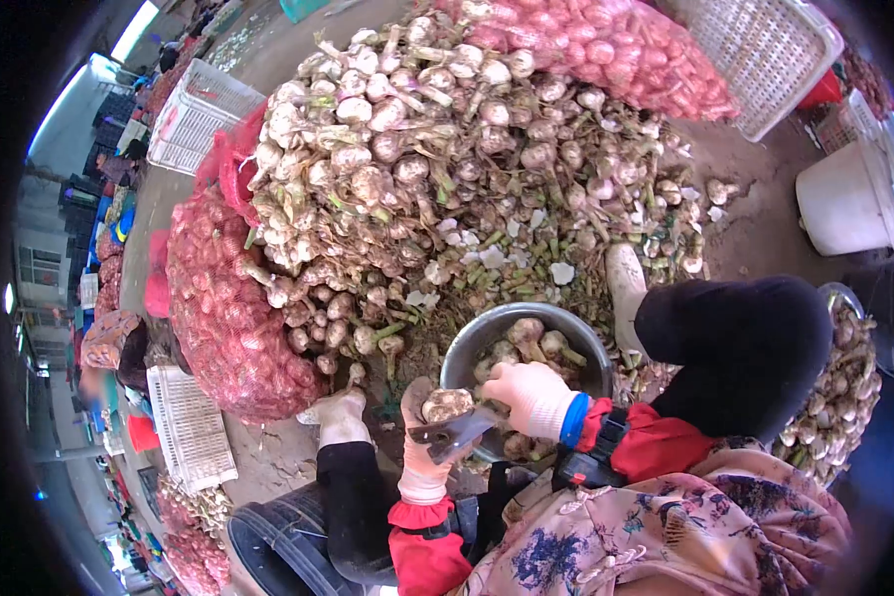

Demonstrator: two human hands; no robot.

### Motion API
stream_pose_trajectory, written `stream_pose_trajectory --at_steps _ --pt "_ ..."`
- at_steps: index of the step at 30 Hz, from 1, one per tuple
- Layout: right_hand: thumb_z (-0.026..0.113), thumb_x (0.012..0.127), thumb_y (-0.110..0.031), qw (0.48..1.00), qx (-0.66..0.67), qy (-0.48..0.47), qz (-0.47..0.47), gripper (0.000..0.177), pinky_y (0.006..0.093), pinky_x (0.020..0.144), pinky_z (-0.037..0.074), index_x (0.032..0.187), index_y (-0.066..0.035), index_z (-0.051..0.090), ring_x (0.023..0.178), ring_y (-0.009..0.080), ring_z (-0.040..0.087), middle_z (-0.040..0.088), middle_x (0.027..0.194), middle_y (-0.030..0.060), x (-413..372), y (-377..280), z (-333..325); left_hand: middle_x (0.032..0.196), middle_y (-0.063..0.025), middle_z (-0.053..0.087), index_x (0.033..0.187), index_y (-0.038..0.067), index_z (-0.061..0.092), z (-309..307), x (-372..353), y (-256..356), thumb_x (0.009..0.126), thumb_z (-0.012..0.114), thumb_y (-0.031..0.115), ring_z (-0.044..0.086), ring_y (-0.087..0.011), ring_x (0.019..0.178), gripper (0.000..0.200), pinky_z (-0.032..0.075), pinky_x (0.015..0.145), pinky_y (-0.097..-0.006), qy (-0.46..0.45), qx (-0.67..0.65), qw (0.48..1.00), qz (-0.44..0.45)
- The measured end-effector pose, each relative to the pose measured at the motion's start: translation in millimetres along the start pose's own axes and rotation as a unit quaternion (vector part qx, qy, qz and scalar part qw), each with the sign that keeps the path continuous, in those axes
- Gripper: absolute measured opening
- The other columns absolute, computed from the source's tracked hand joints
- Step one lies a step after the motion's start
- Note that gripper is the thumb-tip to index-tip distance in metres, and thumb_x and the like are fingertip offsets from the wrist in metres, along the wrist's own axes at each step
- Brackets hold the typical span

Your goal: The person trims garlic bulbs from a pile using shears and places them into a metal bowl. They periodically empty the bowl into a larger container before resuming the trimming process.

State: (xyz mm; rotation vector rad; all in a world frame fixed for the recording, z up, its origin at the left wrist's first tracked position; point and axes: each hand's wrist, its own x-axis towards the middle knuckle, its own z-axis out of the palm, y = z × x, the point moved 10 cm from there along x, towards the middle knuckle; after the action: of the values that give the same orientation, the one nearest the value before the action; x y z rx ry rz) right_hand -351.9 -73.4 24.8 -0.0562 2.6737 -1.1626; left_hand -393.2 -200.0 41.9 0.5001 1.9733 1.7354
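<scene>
My left hand (422,459), in a pale, dirt-stained glove, is closed around a garlic bulb (448,404). Across its palm side lies a broad metal blade (454,434), just below the bulb. The blade's right end reaches close to my right hand, and no handle shows. Also gloved, my right hand (534,399) is closed with its fingers bent toward the left, over the near part of a metal bowl (600,360). What those fingers hold is hidden. Inside the bowl lie several garlic bulbs (526,336) with stubs of stem.
A large garlic heap (368,169) rises ahead, with trimmings (487,268) before it. Full red mesh sacks (223,308) flank it. White crates (191,427), a white bucket (844,204) and a dark tub (278,546) stand around. More garlic fills a container (834,387) at right.
</scene>
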Motion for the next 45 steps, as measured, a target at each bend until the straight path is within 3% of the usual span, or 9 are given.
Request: stream_pose_trajectory --at_steps 4,10,14,19,25,34,38,42,45 --pt "0.061 0.069 -0.008 0.999 -0.027 -0.027 0.001 0.024 0.0437 0.077 0.049 0.093 -0.009 0.062 0.09 0.0341 0.061 0.058 0.095 0.015 -9.7 -2.7 9.8 0.111 -0.011 0.054 0.127 0.007 0.037 4.8 -21.1 -46.0 0.057 0.082 -0.004 0.059 -0.0225 0.097 0.085 0.055 0.082 -0.037 0.09 -0.296 0.931 -0.194" --pt "0.063 0.068 -0.008 0.999 -0.045 -0.019 -0.02 0.026 0.0425 0.077 0.05 0.094 -0.007 0.064 0.091 0.0338 0.062 0.06 0.095 0.0155 -17.6 2.6 16.4 0.106 -0.0111 0.055 0.118 0.006 0.043 21.2 -37.7 -42.8 0.077 0.069 0.008 0.059 -0.0246 0.093 0.049 0.055 0.081 -0.041 0.135 -0.437 0.865 -0.208" --pt "0.061 0.071 -0.008 0.958 0.087 -0.008 0.274 0.024 0.0392 0.079 0.051 0.094 -0.004 0.066 0.089 0.0328 0.064 0.066 0.09 0.0185 -32.4 98.3 6.5 0.103 -0.0107 0.055 0.12 0.007 0.043 44.8 -55.8 85.5 0.057 0.081 0.011 0.059 -0.022 0.089 0.074 0.05 0.08 -0.0342 0.108 0.272 0.946 0.139" --pt "0.061 0.069 -0.003 0.931 0.211 0.249 0.16 0.021 0.039 0.078 0.048 0.089 -0.003 0.061 0.089 0.0354 0.059 0.062 0.091 0.0185 -18.5 103.0 -20.2 0.113 -0.0081 0.053 0.125 0.007 0.042 0.9 -53.0 51.8 0.061 0.072 -0.002 0.055 -0.0192 0.099 0.072 0.049 0.083 -0.032 0.224 -0.06 0.972 0.043" --pt "0.062 0.07 -0.005 0.95 0.199 0.225 -0.082 0.015 0.0405 0.073 0.048 0.085 -0.008 0.06 0.084 0.0335 0.057 0.057 0.086 0.0112 -24.5 9.9 -24.5 0.104 -0.0059 0.055 0.118 0.009 0.046 -15.9 -16.2 28.9 0.079 0.069 0.011 0.057 -0.0187 0.087 0.046 0.049 0.076 -0.0321 0.188 -0.334 0.923 0.036" --pt "0.059 0.072 -0.006 0.96 0.199 0.192 -0.038 0.019 0.0408 0.077 0.049 0.091 -0.005 0.059 0.089 0.0366 0.058 0.058 0.091 0.016 1.1 30.3 1.7 0.092 -0.0035 0.051 0.095 0.007 0.047 18.5 -2.2 10.5 0.081 0.061 0.013 0.054 -0.0183 0.091 0.02 0.049 0.086 -0.0358 0.199 -0.517 0.832 0.009" --pt "0.06 0.071 -0.008 0.907 0.295 0.09 0.286 0.038 0.0363 0.085 0.048 0.109 -0.002 0.06 0.097 0.0327 0.062 0.065 0.1 0.0191 -7.8 133.3 53.9 0.1 -0.0065 0.053 0.102 0.003 0.053 10.7 -13.0 14.2 0.081 0.063 0.005 0.056 -0.0213 0.099 0.023 0.046 0.091 -0.0327 0.177 -0.27 0.947 0.0" --pt "0.069 0.066 -0.015 0.876 0.346 0.183 0.281 0.047 0.0327 0.082 0.05 0.11 0.0 0.06 0.09 0.0276 0.064 0.066 0.096 0.0171 -5.2 133.2 21.5 0.106 -0.0108 0.056 0.113 -0.002 0.054 27.8 -27.7 -69.1 0.083 0.058 0.001 0.058 -0.0232 0.095 0.031 0.047 0.087 -0.0319 0.06 -0.213 0.942 -0.253" --pt "0.07 0.066 -0.016 0.869 0.354 0.19 0.289 0.044 0.0322 0.081 0.05 0.106 0.0 0.061 0.089 0.0251 0.064 0.066 0.094 0.015 -2.5 136.7 25.7 0.101 -0.0126 0.059 0.112 -0.004 0.056 -42.8 -1.4 -82.4 0.083 0.057 0.0 0.059 -0.0226 0.089 0.029 0.048 0.08 -0.0317 0.135 0.083 0.98 -0.116"
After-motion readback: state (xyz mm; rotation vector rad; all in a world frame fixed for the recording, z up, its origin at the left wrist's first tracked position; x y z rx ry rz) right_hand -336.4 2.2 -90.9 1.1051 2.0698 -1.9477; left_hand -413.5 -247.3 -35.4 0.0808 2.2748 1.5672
